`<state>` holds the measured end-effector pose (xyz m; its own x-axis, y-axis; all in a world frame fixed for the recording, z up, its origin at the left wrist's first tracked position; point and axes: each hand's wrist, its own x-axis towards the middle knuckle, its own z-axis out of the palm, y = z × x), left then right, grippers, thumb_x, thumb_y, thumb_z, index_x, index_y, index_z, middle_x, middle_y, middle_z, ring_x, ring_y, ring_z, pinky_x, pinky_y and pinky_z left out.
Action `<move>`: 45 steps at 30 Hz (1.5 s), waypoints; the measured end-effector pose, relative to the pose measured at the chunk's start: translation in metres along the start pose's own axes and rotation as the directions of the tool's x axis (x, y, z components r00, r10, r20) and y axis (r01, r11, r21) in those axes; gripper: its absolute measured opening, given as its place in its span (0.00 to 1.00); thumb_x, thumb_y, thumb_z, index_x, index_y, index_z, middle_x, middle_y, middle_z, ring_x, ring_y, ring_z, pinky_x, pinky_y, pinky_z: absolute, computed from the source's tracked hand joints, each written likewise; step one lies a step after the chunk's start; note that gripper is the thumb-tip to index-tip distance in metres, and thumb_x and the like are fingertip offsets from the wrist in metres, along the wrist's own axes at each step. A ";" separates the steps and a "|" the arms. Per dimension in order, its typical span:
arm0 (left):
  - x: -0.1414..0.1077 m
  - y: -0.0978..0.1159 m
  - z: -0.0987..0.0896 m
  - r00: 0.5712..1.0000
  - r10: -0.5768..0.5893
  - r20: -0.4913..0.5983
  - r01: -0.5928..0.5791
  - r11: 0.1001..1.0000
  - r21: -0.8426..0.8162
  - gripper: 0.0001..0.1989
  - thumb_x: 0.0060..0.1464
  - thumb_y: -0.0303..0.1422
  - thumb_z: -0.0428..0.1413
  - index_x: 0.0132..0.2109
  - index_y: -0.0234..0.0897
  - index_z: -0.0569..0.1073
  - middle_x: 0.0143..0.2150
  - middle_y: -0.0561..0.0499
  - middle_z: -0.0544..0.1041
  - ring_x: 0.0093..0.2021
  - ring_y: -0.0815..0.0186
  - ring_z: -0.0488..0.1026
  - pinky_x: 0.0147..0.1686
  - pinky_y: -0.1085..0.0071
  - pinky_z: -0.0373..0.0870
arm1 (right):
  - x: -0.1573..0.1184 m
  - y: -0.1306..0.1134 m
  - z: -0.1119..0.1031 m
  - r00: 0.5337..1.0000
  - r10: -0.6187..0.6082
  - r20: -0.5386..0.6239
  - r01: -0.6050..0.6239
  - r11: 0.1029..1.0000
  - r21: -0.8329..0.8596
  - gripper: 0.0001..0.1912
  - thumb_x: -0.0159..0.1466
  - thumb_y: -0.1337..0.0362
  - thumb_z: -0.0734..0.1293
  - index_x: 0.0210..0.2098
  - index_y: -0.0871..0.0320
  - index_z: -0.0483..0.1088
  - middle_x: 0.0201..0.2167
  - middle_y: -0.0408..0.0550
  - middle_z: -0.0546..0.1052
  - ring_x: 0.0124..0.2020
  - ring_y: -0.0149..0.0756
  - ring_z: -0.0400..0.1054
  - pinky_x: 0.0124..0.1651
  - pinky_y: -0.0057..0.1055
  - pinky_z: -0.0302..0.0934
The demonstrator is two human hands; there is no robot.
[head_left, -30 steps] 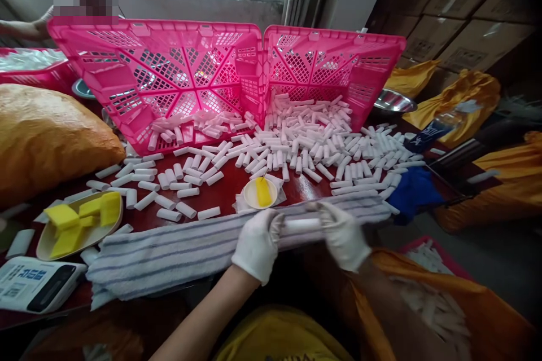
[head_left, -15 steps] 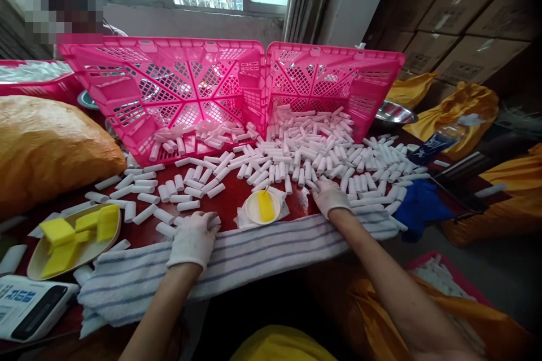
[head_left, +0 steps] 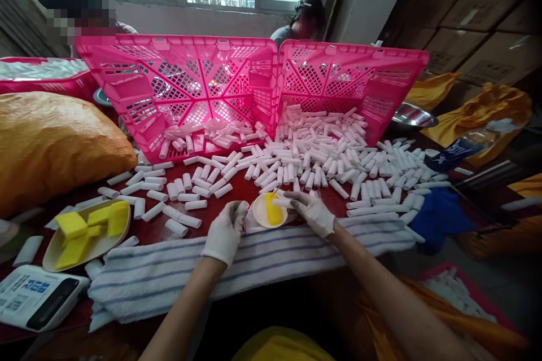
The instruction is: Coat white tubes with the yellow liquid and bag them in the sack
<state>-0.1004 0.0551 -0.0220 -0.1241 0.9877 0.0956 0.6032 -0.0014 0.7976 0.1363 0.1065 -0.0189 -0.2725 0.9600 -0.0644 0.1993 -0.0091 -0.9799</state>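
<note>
My right hand (head_left: 311, 211), in a white glove, pinches a small white tube (head_left: 281, 202) over a yellow sponge (head_left: 274, 214). That sponge sits in a small cream bowl (head_left: 259, 219), on what looks like a thin white sheet. Left of the bowl, my left hand (head_left: 225, 231), gloved too, is closed around another white tube (head_left: 243, 206), of which mainly the end shows. A striped towel (head_left: 169, 271) runs along the table's front edge under both wrists. Many loose white tubes (head_left: 326, 161) lie heaped beyond the hands.
Two pink baskets (head_left: 203, 102) lie tipped toward me behind the tubes. On the left are a dish of yellow sponges (head_left: 70, 225), an orange sack (head_left: 55, 152) and a white device (head_left: 40, 296). A blue cloth (head_left: 432, 211) and a bottle (head_left: 463, 146) are right. Two people sit beyond the baskets.
Both hands have come inward to the bowl. My right hand has brought a tube from the heap to the sponge; my left moved right and up. A second person has come into view.
</note>
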 end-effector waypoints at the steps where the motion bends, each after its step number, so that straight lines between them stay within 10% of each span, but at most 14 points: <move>1: 0.001 0.001 0.004 1.000 -0.008 0.004 0.008 1.000 -0.002 0.18 0.60 0.45 0.45 0.49 0.39 0.68 0.45 0.48 0.76 0.42 0.63 0.74 0.44 0.67 0.69 | 0.005 0.002 0.005 0.999 0.032 -0.036 -0.032 0.999 -0.001 0.23 0.60 0.50 0.63 0.46 0.62 0.71 0.36 0.49 0.78 0.28 0.33 0.71 0.32 0.32 0.68; 6: 0.006 -0.007 0.012 0.998 0.061 0.024 -0.063 0.996 0.069 0.17 0.60 0.43 0.46 0.50 0.38 0.69 0.47 0.46 0.76 0.44 0.62 0.74 0.47 0.65 0.69 | 0.017 0.021 0.009 0.971 -0.197 -0.136 0.139 0.926 -0.352 0.13 0.61 0.58 0.64 0.37 0.61 0.73 0.31 0.46 0.77 0.31 0.32 0.70 0.36 0.30 0.67; 10: 0.003 -0.009 0.017 0.999 0.054 -0.001 -0.054 0.996 0.076 0.15 0.59 0.37 0.49 0.50 0.38 0.69 0.48 0.46 0.76 0.47 0.62 0.73 0.50 0.66 0.68 | 0.008 0.036 -0.003 0.876 -0.481 0.043 0.399 0.672 -0.624 0.12 0.62 0.62 0.63 0.43 0.58 0.74 0.36 0.51 0.77 0.37 0.37 0.69 0.44 0.36 0.66; 14: -0.004 -0.002 0.022 0.999 0.051 -0.002 -0.050 0.997 0.054 0.15 0.58 0.36 0.51 0.50 0.38 0.70 0.49 0.47 0.76 0.48 0.63 0.72 0.51 0.68 0.67 | -0.006 0.040 -0.009 0.916 -0.401 0.025 0.312 0.670 -0.673 0.21 0.64 0.57 0.62 0.54 0.55 0.68 0.45 0.51 0.76 0.42 0.40 0.70 0.48 0.38 0.65; 29: -0.003 -0.007 0.019 0.997 0.074 -0.027 -0.073 0.997 0.025 0.15 0.56 0.32 0.53 0.51 0.38 0.69 0.48 0.48 0.76 0.47 0.62 0.72 0.50 0.67 0.67 | -0.013 0.039 0.007 0.951 -0.285 -0.119 0.179 0.823 -0.539 0.19 0.64 0.53 0.61 0.47 0.57 0.71 0.45 0.52 0.76 0.45 0.41 0.71 0.51 0.41 0.66; 34: -0.001 -0.009 0.017 0.998 0.068 -0.004 -0.068 0.997 0.039 0.16 0.57 0.35 0.52 0.52 0.37 0.69 0.49 0.47 0.75 0.48 0.61 0.72 0.50 0.66 0.67 | -0.014 0.046 0.004 0.878 -0.478 -0.003 0.379 0.700 -0.606 0.13 0.62 0.58 0.65 0.44 0.56 0.73 0.40 0.52 0.76 0.42 0.41 0.70 0.48 0.42 0.67; 40: -0.002 -0.008 0.016 0.999 0.046 0.003 -0.046 0.997 0.063 0.16 0.57 0.36 0.51 0.52 0.37 0.69 0.49 0.47 0.75 0.47 0.62 0.72 0.50 0.66 0.68 | -0.019 0.046 0.008 0.929 -0.368 -0.040 0.287 0.785 -0.548 0.17 0.66 0.58 0.61 0.50 0.58 0.69 0.45 0.52 0.75 0.44 0.38 0.70 0.50 0.37 0.66; 45: 0.000 -0.011 0.017 0.998 0.068 -0.003 -0.067 0.996 0.058 0.16 0.59 0.37 0.50 0.52 0.37 0.69 0.50 0.46 0.75 0.48 0.62 0.72 0.51 0.66 0.67 | -0.023 0.042 0.010 0.837 -0.543 0.069 0.425 0.564 -0.708 0.11 0.63 0.61 0.64 0.44 0.55 0.74 0.38 0.50 0.75 0.40 0.39 0.68 0.44 0.37 0.64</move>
<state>-0.0937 0.0572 -0.0404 -0.0856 0.9848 0.1513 0.6550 -0.0588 0.7534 0.1419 0.0809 -0.0604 -0.4015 0.7890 0.4651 0.6635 0.6006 -0.4462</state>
